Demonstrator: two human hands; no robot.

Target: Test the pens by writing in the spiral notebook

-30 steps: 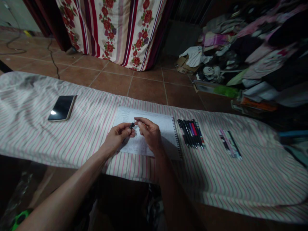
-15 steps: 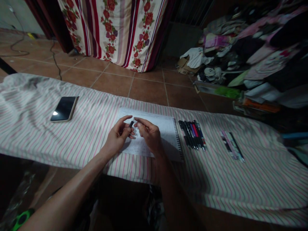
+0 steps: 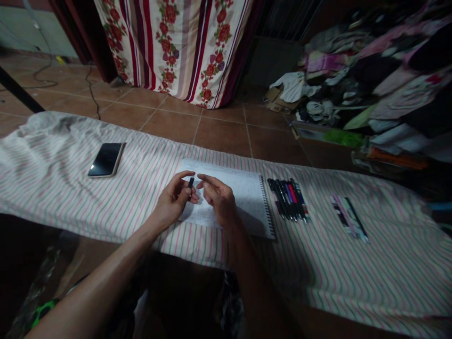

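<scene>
Above the open notebook (image 3: 243, 200), my left hand (image 3: 173, 195) is closed on a small black piece (image 3: 191, 181), gripped between thumb and fingers. Too little of the piece shows to tell its exact kind; it is short and dark, with a paler tip. My right hand (image 3: 221, 197) hovers just to the right, index finger stretched toward the piece and thumb a little apart. A narrow gap separates the two hands, and nothing is visible in the right one. Handwriting covers the spiral-bound page beneath, partly hidden by both hands.
Several pens (image 3: 288, 200) lie in a row right of the notebook. Farther right are a few slim pens or pencils (image 3: 349, 219). A phone (image 3: 106, 160) rests at left on the striped cloth (image 3: 148, 165). Beyond are a floral curtain (image 3: 180, 52) and piled clothes (image 3: 328, 61).
My right fingertips have drawn slightly away from the black piece, and the piece is more upright in my left hand. The whole view has shifted a little, with the tabletop things appearing farther right.
</scene>
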